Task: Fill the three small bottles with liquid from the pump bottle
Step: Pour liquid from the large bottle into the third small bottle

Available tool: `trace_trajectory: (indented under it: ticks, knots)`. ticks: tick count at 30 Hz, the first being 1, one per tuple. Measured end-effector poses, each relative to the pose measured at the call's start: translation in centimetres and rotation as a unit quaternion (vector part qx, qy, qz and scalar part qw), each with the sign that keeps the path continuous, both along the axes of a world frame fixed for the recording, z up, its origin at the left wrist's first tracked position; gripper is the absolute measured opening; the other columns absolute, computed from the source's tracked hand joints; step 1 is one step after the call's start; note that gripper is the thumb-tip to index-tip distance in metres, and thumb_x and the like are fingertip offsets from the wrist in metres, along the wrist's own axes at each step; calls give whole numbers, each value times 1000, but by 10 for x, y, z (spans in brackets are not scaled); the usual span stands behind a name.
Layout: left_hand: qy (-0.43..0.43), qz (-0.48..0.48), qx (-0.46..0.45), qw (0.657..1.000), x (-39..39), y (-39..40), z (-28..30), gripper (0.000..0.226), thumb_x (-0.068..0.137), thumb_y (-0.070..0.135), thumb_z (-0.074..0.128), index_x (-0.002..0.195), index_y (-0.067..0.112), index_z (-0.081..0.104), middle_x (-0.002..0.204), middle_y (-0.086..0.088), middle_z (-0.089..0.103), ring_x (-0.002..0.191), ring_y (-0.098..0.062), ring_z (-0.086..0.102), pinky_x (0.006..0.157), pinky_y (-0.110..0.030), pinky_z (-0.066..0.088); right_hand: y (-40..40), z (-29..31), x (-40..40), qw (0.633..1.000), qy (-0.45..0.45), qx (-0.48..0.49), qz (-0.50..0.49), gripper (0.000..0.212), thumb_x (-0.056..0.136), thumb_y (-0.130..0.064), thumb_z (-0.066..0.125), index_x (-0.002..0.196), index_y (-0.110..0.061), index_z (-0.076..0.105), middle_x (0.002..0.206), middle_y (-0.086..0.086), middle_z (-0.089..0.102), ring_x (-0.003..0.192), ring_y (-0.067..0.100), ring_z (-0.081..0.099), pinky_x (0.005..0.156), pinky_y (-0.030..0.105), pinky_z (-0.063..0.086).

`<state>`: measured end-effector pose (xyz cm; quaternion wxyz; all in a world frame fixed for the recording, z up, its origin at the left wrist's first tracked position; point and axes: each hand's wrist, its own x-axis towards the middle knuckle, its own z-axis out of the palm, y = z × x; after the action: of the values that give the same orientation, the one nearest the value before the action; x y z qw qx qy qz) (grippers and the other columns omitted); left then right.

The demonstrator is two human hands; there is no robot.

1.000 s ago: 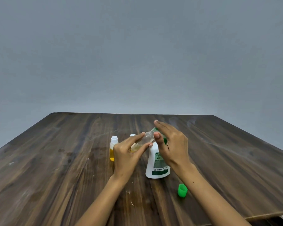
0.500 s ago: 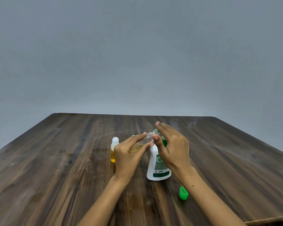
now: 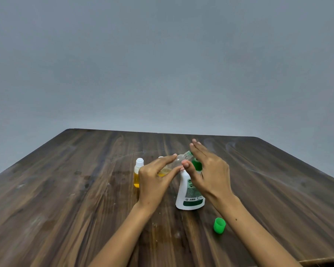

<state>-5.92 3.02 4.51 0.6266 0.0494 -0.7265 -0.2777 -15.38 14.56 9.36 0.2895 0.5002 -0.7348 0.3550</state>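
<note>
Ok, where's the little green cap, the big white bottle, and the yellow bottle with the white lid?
green cap (image 3: pixel 219 225), head view, on its side wall.
pump bottle (image 3: pixel 187 201), head view, on its white lower body.
capped small bottle (image 3: pixel 137 176), head view, on its yellow-filled body.

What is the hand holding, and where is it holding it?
The left hand pinches a small clear bottle round its body, tilted. The right hand rests flat on the pump bottle, gripping nothing.
</note>
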Motion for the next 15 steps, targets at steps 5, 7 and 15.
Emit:
trace_trajectory:
  ticks: [5,7,15]
  knots:
    - [12,-8,12,1000,-1,4,2,41,78,35,75,102,2,76,98,-2,75,94,-4,69,80,-16,54,3,14,2,1000,1,23,5,106,77,-85,4,127,-10,61,138,3,52,129,13,46,97,25,37]
    - [6,-8,10,1000,0,1,2,37,77,29,76,102,2,76,98,-2,76,94,-5,70,80,-17,55,1,11,4,1000,6,27,-4,106,78,-85,4,124,-10,63,134,4,56,127,13,48,94,21,34]
    - [7,-6,4,1000,0,1,1,43,79,39,70,104,4,76,99,1,74,95,0,68,81,-10,51,5,8,-3,999,-6,50,7,104,77,-86,7,136,-13,52,145,0,44,133,11,40,102,27,36]
